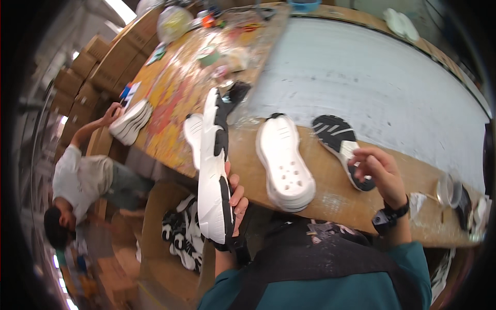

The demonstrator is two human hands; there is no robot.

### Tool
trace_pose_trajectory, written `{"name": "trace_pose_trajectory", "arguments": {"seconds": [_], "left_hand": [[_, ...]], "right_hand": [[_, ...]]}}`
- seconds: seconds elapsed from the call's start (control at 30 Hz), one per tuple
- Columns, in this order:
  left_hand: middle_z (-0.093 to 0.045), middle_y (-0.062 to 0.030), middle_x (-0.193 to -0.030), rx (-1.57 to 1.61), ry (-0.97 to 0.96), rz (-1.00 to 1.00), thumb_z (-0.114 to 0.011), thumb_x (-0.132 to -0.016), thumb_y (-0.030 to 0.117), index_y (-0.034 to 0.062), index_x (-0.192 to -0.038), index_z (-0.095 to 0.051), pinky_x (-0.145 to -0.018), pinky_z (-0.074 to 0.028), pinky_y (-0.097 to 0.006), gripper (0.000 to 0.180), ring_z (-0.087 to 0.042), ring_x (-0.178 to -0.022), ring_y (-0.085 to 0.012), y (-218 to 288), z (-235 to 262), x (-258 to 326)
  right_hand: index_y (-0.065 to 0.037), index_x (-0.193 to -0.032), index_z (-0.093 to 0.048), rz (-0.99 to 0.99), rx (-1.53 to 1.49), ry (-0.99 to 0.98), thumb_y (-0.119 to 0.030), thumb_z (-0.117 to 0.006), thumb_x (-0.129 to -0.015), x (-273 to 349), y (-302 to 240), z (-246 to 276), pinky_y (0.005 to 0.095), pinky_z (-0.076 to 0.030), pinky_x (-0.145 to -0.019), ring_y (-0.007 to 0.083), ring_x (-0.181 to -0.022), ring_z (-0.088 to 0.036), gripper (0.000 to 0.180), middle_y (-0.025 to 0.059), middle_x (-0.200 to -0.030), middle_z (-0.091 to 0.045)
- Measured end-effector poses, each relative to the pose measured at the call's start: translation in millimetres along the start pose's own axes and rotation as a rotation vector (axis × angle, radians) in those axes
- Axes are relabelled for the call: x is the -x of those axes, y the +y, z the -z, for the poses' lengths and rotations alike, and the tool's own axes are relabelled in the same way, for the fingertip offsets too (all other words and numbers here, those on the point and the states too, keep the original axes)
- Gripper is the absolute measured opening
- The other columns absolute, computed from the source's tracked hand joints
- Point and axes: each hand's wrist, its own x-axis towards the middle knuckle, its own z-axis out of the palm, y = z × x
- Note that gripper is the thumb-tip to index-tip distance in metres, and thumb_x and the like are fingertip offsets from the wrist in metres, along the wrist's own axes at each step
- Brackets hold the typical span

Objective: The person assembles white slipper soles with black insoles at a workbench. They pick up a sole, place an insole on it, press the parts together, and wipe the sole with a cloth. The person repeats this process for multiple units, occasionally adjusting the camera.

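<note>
My left hand (237, 202) is closed around a thick white-and-black shoe sole (211, 170), held on edge with its toe end pointing away over the table's front edge. A white foam sole (287, 160) with round holes in its heel lies in front of me. To its right is a flat black outsole (334, 132) with a white middle part. My right hand (375, 168) is over the heel end of that outsole, fingers loosely curled and apart; whether they touch it is unclear. Another white sole (192, 135) lies partly hidden behind the one in my left hand.
A pale conveyor belt (361, 77) runs beyond the wooden table edge (330, 206). Clear cups (448, 190) stand at right. A carton (155, 227) of soles is at lower left. Another person (85, 170) at left reaches toward a white sole (131, 122). Tape (208, 56) lies on the stained tabletop.
</note>
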Motion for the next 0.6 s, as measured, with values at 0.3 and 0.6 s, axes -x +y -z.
{"name": "trace_pose_trajectory", "arguments": {"seconds": [0.3,0.6], "left_hand": [[-0.042,-0.0061,-0.087,0.025,-0.04,-0.597,-0.039,-0.087,0.013,0.0029,-0.134,-0.023,-0.056,-0.034,-0.024,0.05,-0.042,-0.067,-0.0118,69.4,28.7,75.9],[-0.044,-0.0101,-0.114,-0.013,1.319,-0.662,-0.06,-0.071,0.045,0.0127,-0.129,-0.024,-0.082,-0.038,-0.043,0.075,-0.046,-0.103,-0.0227,184.7,158.5,191.0]], "right_hand": [[0.001,-0.109,-0.05,0.021,-0.004,0.08,-0.019,-0.041,-0.09,2.0,39.1,32.4,0.0183,-0.041,-0.059,0.007,-0.068,-0.051,0.029,0.0077,-0.094,-0.058],[0.001,-0.107,-0.054,0.041,0.405,0.327,-0.014,-0.05,-0.086,7.8,45.1,47.3,0.023,-0.043,-0.076,0.0129,-0.086,-0.055,0.025,0.0088,-0.098,-0.059]]}}
